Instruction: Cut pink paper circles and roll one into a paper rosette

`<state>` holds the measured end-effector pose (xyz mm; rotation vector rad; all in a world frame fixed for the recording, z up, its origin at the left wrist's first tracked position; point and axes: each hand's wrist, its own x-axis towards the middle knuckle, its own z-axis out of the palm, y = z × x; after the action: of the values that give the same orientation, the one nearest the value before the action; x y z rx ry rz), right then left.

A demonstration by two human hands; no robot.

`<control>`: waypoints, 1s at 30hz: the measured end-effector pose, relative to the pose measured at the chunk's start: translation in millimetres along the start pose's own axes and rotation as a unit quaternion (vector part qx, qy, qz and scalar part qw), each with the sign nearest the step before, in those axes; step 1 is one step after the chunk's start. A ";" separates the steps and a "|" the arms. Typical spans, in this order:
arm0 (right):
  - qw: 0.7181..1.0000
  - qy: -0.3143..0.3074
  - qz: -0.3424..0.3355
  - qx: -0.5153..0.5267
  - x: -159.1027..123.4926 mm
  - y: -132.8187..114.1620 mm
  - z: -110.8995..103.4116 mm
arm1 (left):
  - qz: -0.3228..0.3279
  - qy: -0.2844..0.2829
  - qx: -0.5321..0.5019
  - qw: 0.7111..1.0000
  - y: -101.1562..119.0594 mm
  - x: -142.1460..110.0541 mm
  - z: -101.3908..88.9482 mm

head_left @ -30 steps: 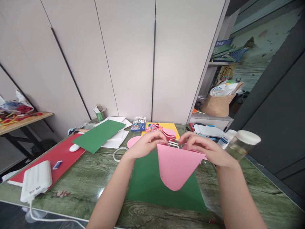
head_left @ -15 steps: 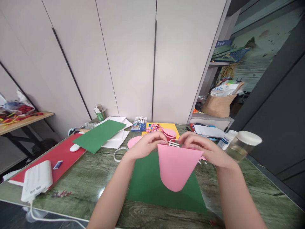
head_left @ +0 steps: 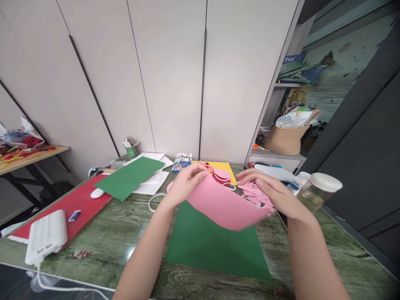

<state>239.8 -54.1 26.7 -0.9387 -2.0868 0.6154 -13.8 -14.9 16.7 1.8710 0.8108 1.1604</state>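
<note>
Lettering shows on several packages, but all is too small or too blurred for reading. Blue box (head_left: 292, 58) on the shelf has pale characters; pen box (head_left: 181, 165) at the back of the table (head_left: 118, 237) has white print on blue; green-and-white carton (head_left: 131, 149) beside the cabinet has pale print on its green side. Bottle (head_left: 298, 183) at the right has a label of blue and white, partly covered by the jar (head_left: 317, 193), which has a white lid and stands in front of it.

Pink sheet (head_left: 226, 208) is in the air above the green sheet (head_left: 215, 254) and hides its far part. Left hand (head_left: 186, 183) pinches its upper left edge between thumb and fingers. Right hand (head_left: 275, 191) is partly open, with fingers loosely spread, and I see nothing held in it; whether it touches the blurred right end of the sheet, I cannot tell. This hand is over pink scraps (head_left: 252, 191) and covers some of them.

Behind the left fingers are pompoms (head_left: 208, 167), partly hidden, and pink circles (head_left: 222, 174), near the yellow sheet (head_left: 230, 170). White ring (head_left: 150, 206) lies just beside the left forearm. Farther left, a mouse (head_left: 97, 193) and a power bank (head_left: 46, 235) rest on red sheet (head_left: 86, 200), and the cable runs down past the table edge.
</note>
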 end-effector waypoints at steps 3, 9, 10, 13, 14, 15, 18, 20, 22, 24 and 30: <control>0.997 -0.047 0.021 -0.053 1.6 -7.1 7.5 | 0.006 0.015 0.013 1.000 1.5 -0.5 -1.3; 0.989 -0.012 0.015 -0.147 7.1 -13.0 27.0 | 0.012 0.050 0.018 0.999 3.8 -0.7 -1.4; 0.987 -0.009 0.004 -0.159 7.3 -12.5 28.0 | 0.010 0.061 0.018 0.998 4.1 -0.8 -1.8; 0.986 0.000 -0.022 -0.163 5.7 -12.9 27.0 | 0.002 0.094 0.013 0.995 4.3 -1.1 -3.4; 0.988 -0.002 -0.027 -0.154 4.7 -14.0 25.9 | 0.001 0.097 0.008 0.995 3.8 -0.9 -3.9; 0.989 -0.009 -0.032 -0.143 3.5 -15.6 24.8 | 0.000 0.095 0.002 0.995 2.9 -0.5 -4.0; 0.989 -0.050 -0.058 -0.124 0.4 -22.6 22.9 | -0.007 0.063 -0.029 0.998 -2.3 1.8 -1.4; 0.987 -0.075 -0.075 -0.121 -1.1 -27.8 23.0 | -0.017 0.034 -0.065 0.997 -7.2 3.8 4.3; 0.985 -0.092 -0.088 -0.116 -2.1 -32.3 24.0 | -0.037 -0.012 -0.114 0.993 -12.8 5.3 14.0; 0.984 -0.099 -0.091 -0.112 -2.8 -34.8 25.5 | -0.063 -0.084 -0.162 0.981 -19.1 5.7 27.5; 0.988 -0.079 -0.110 -0.074 -4.4 -30.6 31.2 | -0.145 -0.192 -0.286 0.928 -32.4 -1.2 76.2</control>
<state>204.3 -80.0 26.6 -0.7441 -2.3644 0.4361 51.9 -21.0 -33.4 1.3666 0.4394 0.7064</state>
